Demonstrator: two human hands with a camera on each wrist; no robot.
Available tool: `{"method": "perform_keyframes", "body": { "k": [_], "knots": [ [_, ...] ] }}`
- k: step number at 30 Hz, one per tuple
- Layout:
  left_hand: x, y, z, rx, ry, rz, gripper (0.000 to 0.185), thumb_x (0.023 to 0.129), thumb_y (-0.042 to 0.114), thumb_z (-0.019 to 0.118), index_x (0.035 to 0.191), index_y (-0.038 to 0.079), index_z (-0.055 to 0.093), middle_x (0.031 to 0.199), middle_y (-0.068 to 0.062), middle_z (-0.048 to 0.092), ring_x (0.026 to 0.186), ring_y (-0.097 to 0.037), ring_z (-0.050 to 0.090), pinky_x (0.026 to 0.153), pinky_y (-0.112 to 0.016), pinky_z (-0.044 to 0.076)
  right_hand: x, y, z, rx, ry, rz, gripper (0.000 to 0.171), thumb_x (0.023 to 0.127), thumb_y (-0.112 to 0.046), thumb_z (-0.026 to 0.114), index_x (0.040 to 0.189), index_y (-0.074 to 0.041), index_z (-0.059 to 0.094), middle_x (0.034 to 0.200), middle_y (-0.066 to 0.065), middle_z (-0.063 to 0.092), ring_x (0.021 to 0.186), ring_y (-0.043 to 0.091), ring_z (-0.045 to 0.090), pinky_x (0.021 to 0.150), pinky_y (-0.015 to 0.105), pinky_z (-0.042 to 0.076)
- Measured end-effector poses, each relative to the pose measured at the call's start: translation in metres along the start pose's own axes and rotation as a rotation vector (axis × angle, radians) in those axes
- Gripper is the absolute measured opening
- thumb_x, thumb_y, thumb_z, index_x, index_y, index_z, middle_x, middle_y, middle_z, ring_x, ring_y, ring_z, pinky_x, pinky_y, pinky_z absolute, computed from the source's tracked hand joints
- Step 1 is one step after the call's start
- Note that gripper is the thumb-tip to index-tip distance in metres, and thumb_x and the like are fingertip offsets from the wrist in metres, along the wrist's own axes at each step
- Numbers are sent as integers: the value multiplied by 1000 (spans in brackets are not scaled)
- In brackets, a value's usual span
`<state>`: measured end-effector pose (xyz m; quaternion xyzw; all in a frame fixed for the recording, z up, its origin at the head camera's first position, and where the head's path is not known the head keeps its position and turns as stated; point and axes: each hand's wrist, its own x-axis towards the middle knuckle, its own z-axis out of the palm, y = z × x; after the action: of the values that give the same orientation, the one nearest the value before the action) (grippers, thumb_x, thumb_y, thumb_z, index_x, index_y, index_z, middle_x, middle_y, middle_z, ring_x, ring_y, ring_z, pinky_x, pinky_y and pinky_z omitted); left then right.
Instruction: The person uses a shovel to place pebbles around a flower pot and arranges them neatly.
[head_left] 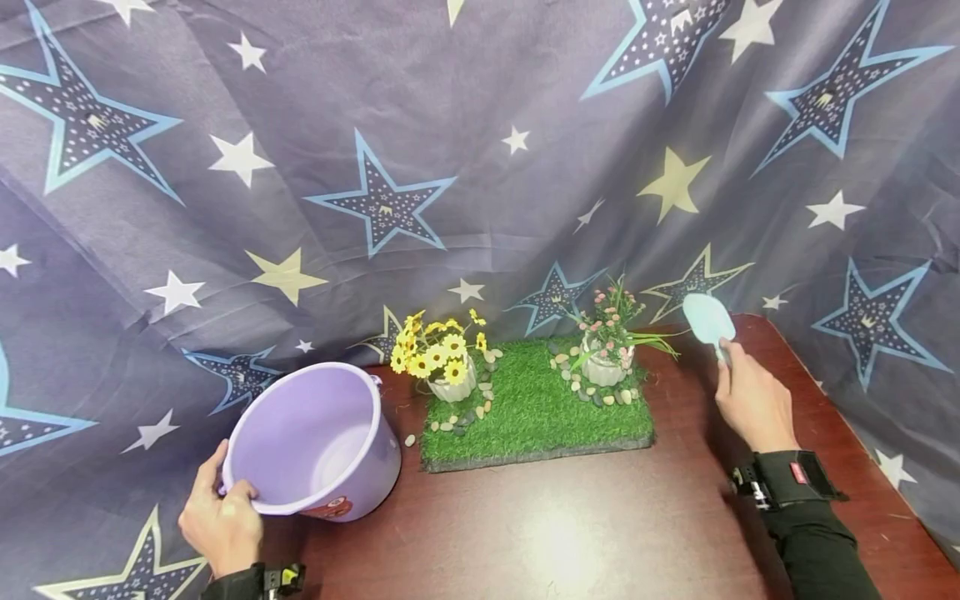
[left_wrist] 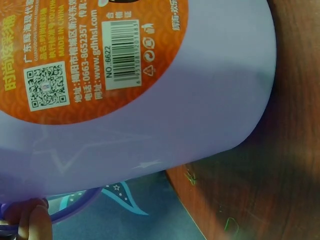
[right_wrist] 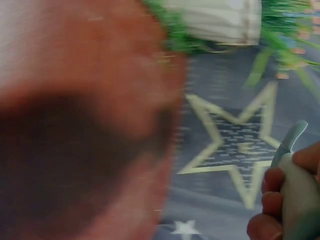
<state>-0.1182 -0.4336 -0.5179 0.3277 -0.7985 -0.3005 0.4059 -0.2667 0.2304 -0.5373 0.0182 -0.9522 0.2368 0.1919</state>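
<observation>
My left hand (head_left: pixel 223 512) grips the near-left rim of a purple plastic bucket (head_left: pixel 384 471), fingers outside and thumb over the edge. The bucket leans on the table with its mouth toward me, and no contents show inside. In the left wrist view, an orange label (left_wrist: pixel 85 95) covers part of its wall, and fingers (left_wrist: pixel 37 220) curl by the purple handle (left_wrist: pixel 80 206). At the right, my right hand (head_left: pixel 756 400) holds a small light-blue shovel (head_left: pixel 708 318) by its handle, blade raised above the table's back right corner. The right wrist view shows fingers wrapped round the pale handle (right_wrist: pixel 295 190).
Between the hands lies an artificial grass mat (head_left: pixel 525 417) bearing a white pot of yellow flowers (head_left: pixel 442 354), another with pink flowers (head_left: pixel 603 350), and several pebbles (head_left: pixel 472 414). One pebble (head_left: pixel 410 440) sits beside the bucket. A star-patterned curtain (head_left: pixel 480 167) hangs behind the brown table (head_left: pixel 465 542).
</observation>
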Motion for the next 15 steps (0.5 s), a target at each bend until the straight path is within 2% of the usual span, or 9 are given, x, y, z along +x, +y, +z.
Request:
{"method": "perform_keyframes", "body": {
  "k": [5, 7, 9, 11, 14, 15],
  "knots": [
    [7, 2, 8, -11, 1, 13, 74, 64, 2, 62, 130, 35, 73, 75, 52, 40, 74, 7, 42, 70, -35, 31, -10, 16, 24, -31, -78, 32, 37, 102, -14, 51, 136, -1, 52, 103, 34, 66, 85, 59, 63, 61, 67, 46],
    [9, 2, 11, -9, 5, 12, 74, 64, 2, 62, 130, 35, 73, 73, 50, 41, 73, 3, 43, 70, -36, 31, -13, 20, 31, -35, -98, 36, 35, 102, -14, 51, 135, -1, 53, 104, 34, 66, 84, 59, 63, 61, 67, 46],
    [10, 2, 14, -2, 9, 7, 74, 65, 2, 62, 130, 34, 73, 71, 35, 57, 74, -7, 50, 70, -36, 31, -15, 23, 38, -39, -119, 35, 34, 102, -14, 51, 133, -1, 53, 106, 33, 67, 85, 58, 64, 62, 66, 47],
    [11, 3, 15, 9, 10, 7, 73, 66, 2, 62, 131, 33, 73, 77, 11, 70, 79, -22, 55, 70, -38, 31, -16, 25, 43, -43, -138, 32, 31, 102, -14, 51, 130, -1, 53, 104, 33, 67, 84, 57, 64, 60, 65, 47],
    [12, 4, 17, 9, 3, 13, 71, 68, 3, 61, 133, 29, 72, 96, -20, 72, 87, -39, 58, 71, -41, 29, -16, 26, 48, -50, -164, 32, 27, 102, -13, 51, 124, 0, 53, 97, 32, 67, 80, 56, 64, 57, 64, 46],
    [12, 5, 18, 8, 2, 13, 70, 69, 3, 61, 134, 28, 72, 96, -21, 72, 88, -41, 58, 72, -42, 29, -16, 26, 49, -53, -171, 33, 25, 101, -13, 51, 123, 0, 53, 95, 32, 66, 80, 56, 64, 56, 64, 46]
  ]
}}
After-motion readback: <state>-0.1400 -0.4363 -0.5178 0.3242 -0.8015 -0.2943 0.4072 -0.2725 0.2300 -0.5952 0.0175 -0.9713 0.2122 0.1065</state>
